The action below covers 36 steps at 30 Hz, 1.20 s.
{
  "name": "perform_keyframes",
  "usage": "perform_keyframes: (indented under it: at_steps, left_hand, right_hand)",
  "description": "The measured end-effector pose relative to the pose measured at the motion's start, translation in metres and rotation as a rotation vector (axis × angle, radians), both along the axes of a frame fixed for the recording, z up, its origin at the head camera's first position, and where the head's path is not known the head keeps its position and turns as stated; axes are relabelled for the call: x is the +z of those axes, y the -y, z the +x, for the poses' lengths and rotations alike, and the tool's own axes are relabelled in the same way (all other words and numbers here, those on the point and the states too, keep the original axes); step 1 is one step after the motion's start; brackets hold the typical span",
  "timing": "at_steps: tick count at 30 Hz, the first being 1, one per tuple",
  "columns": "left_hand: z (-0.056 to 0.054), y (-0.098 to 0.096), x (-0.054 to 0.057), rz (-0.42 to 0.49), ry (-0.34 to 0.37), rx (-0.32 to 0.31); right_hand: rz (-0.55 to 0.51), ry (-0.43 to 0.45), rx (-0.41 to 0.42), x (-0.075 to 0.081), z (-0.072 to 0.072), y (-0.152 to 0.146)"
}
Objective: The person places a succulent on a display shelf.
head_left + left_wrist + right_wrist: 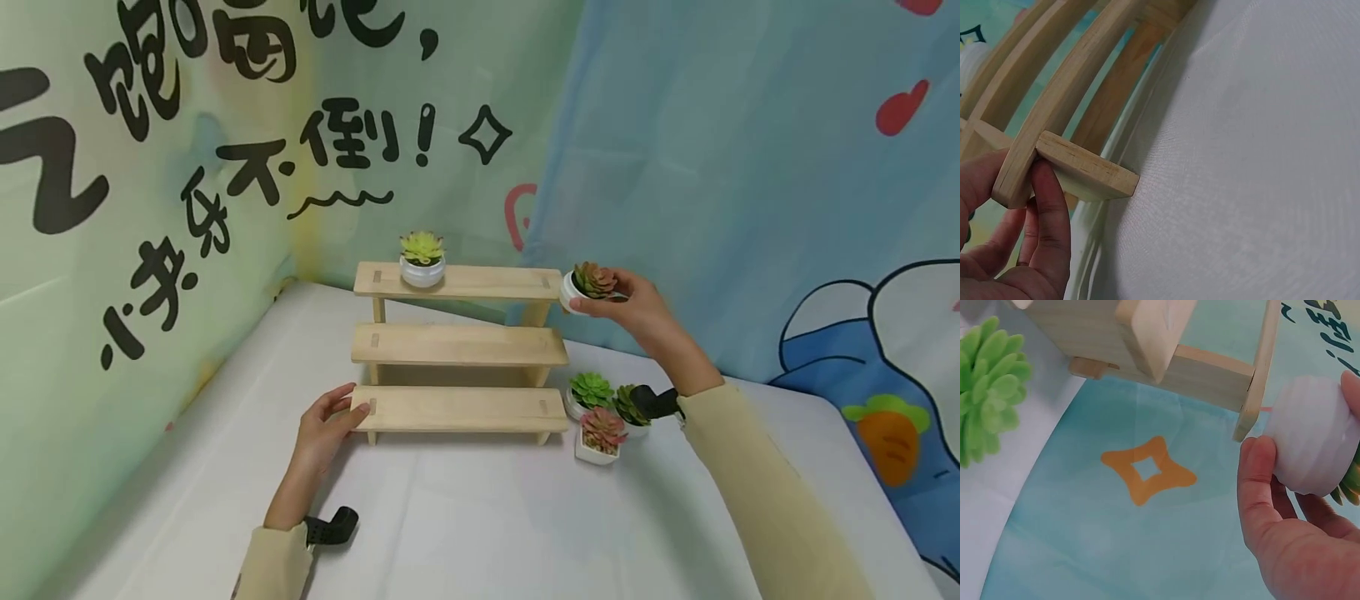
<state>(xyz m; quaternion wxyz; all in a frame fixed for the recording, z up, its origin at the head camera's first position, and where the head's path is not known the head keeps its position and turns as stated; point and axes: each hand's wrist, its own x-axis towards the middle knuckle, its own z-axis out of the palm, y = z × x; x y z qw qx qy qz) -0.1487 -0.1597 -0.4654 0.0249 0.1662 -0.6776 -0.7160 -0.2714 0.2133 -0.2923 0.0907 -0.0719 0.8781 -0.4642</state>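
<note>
Gripping pot (1316, 437), right fingers (1256, 487); pinching shelf (461, 408), left fingers (1052, 219).

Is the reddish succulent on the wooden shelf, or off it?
Off: the right hand holds its white pot beyond the top board's end.

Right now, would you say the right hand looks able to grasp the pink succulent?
Probably not: the right hand grips the brown succulent and would likely need to release it first, though nothing shows in front of the pink succulent.
</note>
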Motion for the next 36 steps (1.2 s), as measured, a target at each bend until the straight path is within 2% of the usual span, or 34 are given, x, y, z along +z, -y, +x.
perform_keyframes:
  at_steps: [3,9,18,22,29,36]
  left_hand:
    - [0.003,-0.002,-0.006,0.003,-0.008,-0.006]
    - [0.001,-0.002,-0.008,-0.006,-0.011,0.015]
    - [-0.001,-0.003,-0.006,0.027,-0.056,0.007]
    - [-0.001,-0.005,-0.007,0.024,-0.05,0.018]
    - [0.0,-0.003,-0.008,0.037,-0.034,0.029]
    - [0.001,0.0,-0.007,0.01,-0.048,0.034]
  right_hand:
    - [0.005,-0.022,0.013,-0.002,-0.004,0.004]
    - [0.053,-0.051,0.04,0.009,-0.016,0.018]
    - [-0.005,-0.019,0.076,0.019,-0.032,0.043]
    - [-0.037,0.005,0.107,0.016,-0.038,0.056]
    - [0.006,0.046,0.087,0.005,-0.047,0.082]
    - [0.001,0.065,0.121,-0.001,-0.05,0.098]
